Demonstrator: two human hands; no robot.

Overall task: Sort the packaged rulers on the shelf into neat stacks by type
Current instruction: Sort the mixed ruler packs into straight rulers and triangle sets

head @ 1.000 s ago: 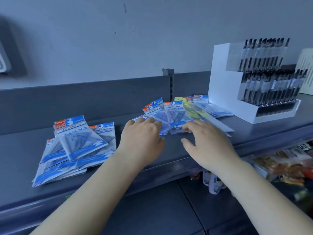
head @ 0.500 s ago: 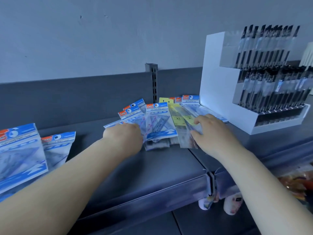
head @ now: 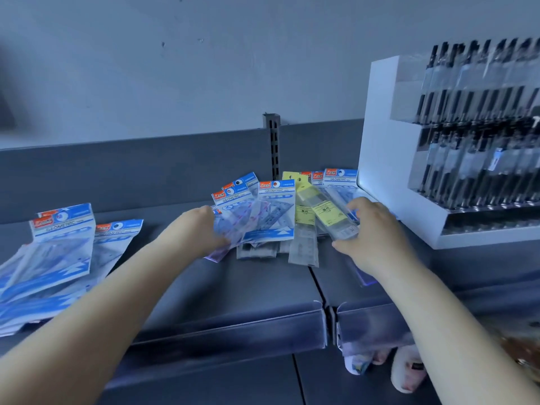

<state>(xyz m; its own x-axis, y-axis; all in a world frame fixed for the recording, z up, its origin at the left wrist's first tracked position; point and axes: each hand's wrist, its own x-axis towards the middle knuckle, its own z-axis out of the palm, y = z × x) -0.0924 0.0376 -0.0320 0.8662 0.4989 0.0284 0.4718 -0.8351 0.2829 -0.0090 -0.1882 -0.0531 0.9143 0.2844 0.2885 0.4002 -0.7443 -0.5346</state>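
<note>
Left hand (head: 201, 229) grips blue geometric packs (head: 263, 211) (fanned); right hand (head: 377, 235) pinches yellow-label ruler pack (head: 327, 213).

Grey metal shelf (head: 257, 290), head view. Left hand (head: 201, 229) grips a fanned bundle of blue-headed clear "GEOMETRIC" ruler packs (head: 263, 211) near the shelf's back edge, at the middle. Right hand (head: 377, 238) holds a long clear ruler pack with a yellow label (head: 327, 214), tilted, just beside the fan. A loose pile of the same blue-headed packs (head: 58, 252) lies toward the shelf's left end. White stepped display stand of black pens (head: 455, 141) sits at the right end.
</note>
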